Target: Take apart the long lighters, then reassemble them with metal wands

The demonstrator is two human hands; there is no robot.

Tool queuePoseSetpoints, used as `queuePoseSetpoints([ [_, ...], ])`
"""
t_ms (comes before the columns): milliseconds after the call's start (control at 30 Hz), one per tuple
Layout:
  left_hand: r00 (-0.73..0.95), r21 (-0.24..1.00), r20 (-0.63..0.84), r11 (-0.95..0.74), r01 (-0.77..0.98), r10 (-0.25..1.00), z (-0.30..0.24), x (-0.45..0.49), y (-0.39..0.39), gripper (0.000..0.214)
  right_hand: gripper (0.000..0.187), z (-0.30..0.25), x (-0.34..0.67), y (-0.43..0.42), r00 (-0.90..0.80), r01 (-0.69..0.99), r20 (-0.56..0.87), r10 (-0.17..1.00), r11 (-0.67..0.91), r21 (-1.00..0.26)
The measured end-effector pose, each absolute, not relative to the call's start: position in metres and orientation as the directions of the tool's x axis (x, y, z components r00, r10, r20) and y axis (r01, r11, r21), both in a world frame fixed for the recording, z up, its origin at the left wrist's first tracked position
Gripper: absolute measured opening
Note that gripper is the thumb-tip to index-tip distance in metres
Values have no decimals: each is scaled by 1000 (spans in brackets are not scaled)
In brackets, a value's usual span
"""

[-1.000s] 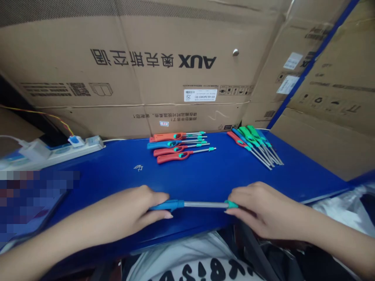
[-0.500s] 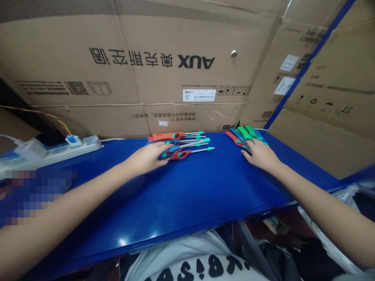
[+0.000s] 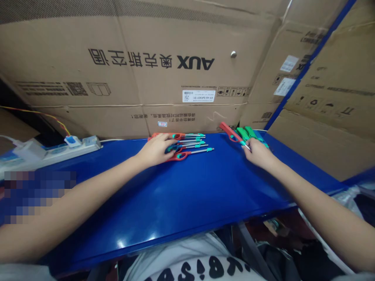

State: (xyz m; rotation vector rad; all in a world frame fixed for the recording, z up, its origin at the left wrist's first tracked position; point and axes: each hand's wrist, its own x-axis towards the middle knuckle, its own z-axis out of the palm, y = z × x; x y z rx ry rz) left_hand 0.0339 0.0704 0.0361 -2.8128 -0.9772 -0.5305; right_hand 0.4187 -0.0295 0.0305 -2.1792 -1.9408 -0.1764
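Note:
Long-nosed lighters with red, blue and green handles lie in two groups at the back of a blue table point(image 3: 181, 195). My left hand point(image 3: 155, 150) rests, fingers curled, on the handles of the left group point(image 3: 190, 145). My right hand point(image 3: 258, 153) is at the right group point(image 3: 249, 133) and pinches the metal tube of a red-handled lighter point(image 3: 231, 133), whose handle end is tilted up off the table.
Large cardboard boxes point(image 3: 164, 66) wall the back and right of the table. A white power strip point(image 3: 52, 150) with plugs and wires lies at the back left. Plastic bags point(image 3: 345, 199) sit below the table's right end.
A second ago both hands held one blue lighter near the front edge. The left hand laid it with the left group. The right hand reached the right group and lifted a red lighter.

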Motion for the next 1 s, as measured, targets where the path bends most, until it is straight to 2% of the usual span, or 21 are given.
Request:
queuePoseSetpoints([
  [67,717,0,456,-806,592,527,41,41,55,43,30,41,394,-43,94,979,234,968,-47,-198],
  [133,744,-45,509,-850,525,433,48,53,33,46,32,51,364,-60,-67,957,210,975,123,-264],
  [200,818,-127,471,-892,434,331,54,65,9,48,32,60,333,-79,-254,916,217,942,306,-257],
  [267,901,-163,329,-923,350,284,59,75,-15,40,32,68,307,-96,-375,885,238,896,422,-196],
  [333,911,-95,190,-917,388,365,65,82,-35,28,34,75,289,-109,-488,850,214,846,516,-103],
  [400,896,-47,108,-899,436,430,71,85,-48,25,35,81,280,-116,-557,819,197,807,573,-31],
  [533,873,-2,67,-875,484,483,84,78,-59,23,35,90,276,-119,-638,763,223,737,645,49],
  [700,851,177,-2,-838,517,525,90,65,-73,20,42,92,275,-123,-745,655,278,607,744,132],
  [900,818,149,-41,-806,573,574,91,60,-93,19,42,82,269,-135,-788,590,360,499,780,211],
  [1000,758,172,-114,-739,652,642,90,45,-88,18,39,77,283,-138,-772,616,358,526,758,213],
])
